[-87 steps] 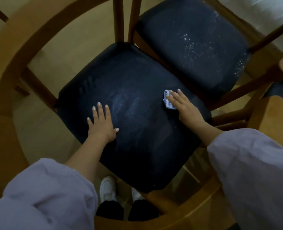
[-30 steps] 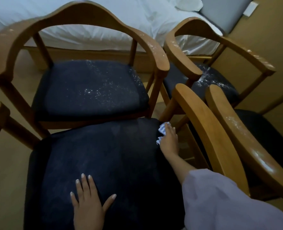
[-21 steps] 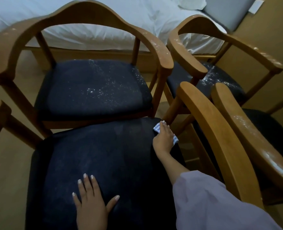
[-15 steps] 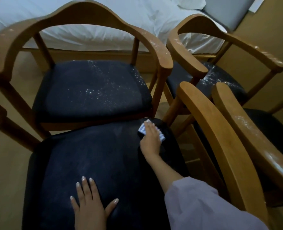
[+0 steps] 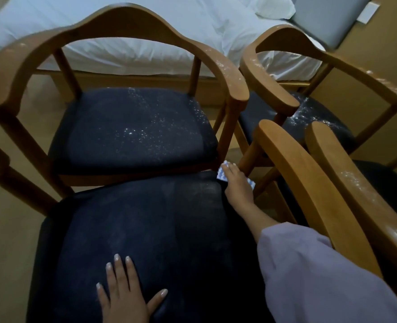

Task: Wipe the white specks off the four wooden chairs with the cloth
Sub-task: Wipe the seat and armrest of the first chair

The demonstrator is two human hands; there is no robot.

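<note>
Navy fabric on the nearest chair seat (image 5: 169, 229) fills the lower middle of the frame. It looks largely free of specks, with only a faint pale haze across it. The right hand (image 5: 238, 186) lies at the seat's far right corner, just right of centre. Its fingers are laid forward over the blue-and-white cloth (image 5: 222, 174) and press it against the fabric beside the armrest post (image 5: 248, 157). Cloth edges show on both sides of the hand. Whether the thumb tucks under the cloth I cannot tell. The left hand (image 5: 125, 297) rests flat at the bottom centre, fingers spread and holding nothing, braced on the seat.

The step in hand looks like finishing this corner. Doing it well probably means keeping the fingers flat for even pressure and drawing each stroke out over the seat edge. That way the specks drop off instead of being dragged back across the cleaned fabric. The nook by the post likely traps grit, so short overlapping passes there should help. The haze suggests fine powder is smearing, so turning the cloth to a fresh face may be worthwhile.

Plenty seems left to do. The chair seat in the upper left (image 5: 132, 129) is heavily dusted with white and its arm (image 5: 227, 71) is flecked. The upper-right seat (image 5: 309, 115) carries white clumps. The wooden arm at the far right (image 5: 360, 194) is also speckled.
</note>
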